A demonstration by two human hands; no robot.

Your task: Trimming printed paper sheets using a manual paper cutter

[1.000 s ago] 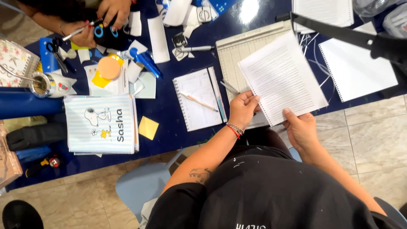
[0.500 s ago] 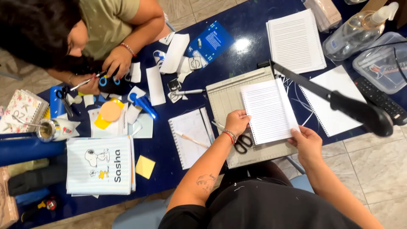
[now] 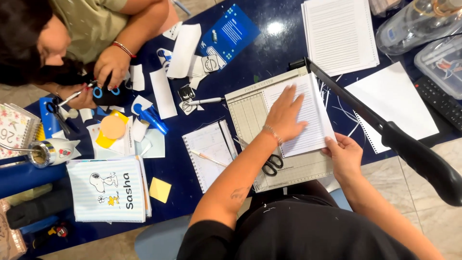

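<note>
The stack of lined sheets [image 3: 302,115] lies on the bed of the paper cutter [image 3: 257,120], and both of the person's hands are on it. The left hand [image 3: 285,115] rests flat on top, its fingers [image 3: 288,96] spread and pointing away from the body — palm down, pressing the sheets against the bed. The right hand [image 3: 344,156] sits at the stack's near right corner, thumb on top and the other fingers curled beneath, pinching the edge.

The stack's long axis runs away from the person, roughly in line with the left hand's fingers and close to parallel with the raised cutter arm [image 3: 380,125]. That arm stands open just right of the right hand, slanting from its hinge at the far corner of the bed down to the black handle [image 3: 423,161] — which is nearer the right hand than the left. The stack's right edge lies between the spread fingers and the blade line.

A pair of scissors [image 3: 272,163] lies on the bed just behind the left wrist. Left of the left arm, a spiral notebook [image 3: 209,149] with a pencil on it rests on the blue counter [image 3: 269,48].
</note>
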